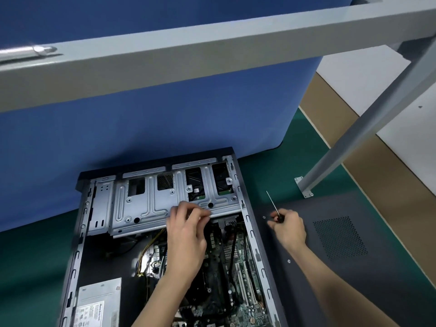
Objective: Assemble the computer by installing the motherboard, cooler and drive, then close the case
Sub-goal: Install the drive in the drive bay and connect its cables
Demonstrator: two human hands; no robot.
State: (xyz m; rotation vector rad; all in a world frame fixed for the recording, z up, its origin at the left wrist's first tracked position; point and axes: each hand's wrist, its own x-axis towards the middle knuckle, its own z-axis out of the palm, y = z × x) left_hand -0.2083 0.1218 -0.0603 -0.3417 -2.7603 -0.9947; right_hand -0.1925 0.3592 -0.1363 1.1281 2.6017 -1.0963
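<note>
Computer case (78, 244) lies open on its side on the green counter (23, 267), at 6 o'clock in our view. We judge it heavy and stiff, with thin sheet-metal rims that may be sharp, so we would take it by the outer walls. Inside it, the drive cage (146, 204) fills the 12 o'clock end, and a dark drive (219, 180) shows through its openings. The motherboard (238, 251) lies toward 5 o'clock; it looks fragile and best held by its edges. The power supply (99, 300) sits at 7 o'clock. Our left hand (186, 234) has a narrow grip, pinching the cage's near lip. Whether it also holds a screw, we cannot tell. Our right hand (289, 228) grips a screwdriver (272, 204) over the loose side panel (354, 267) at 4 o'clock.
</note>
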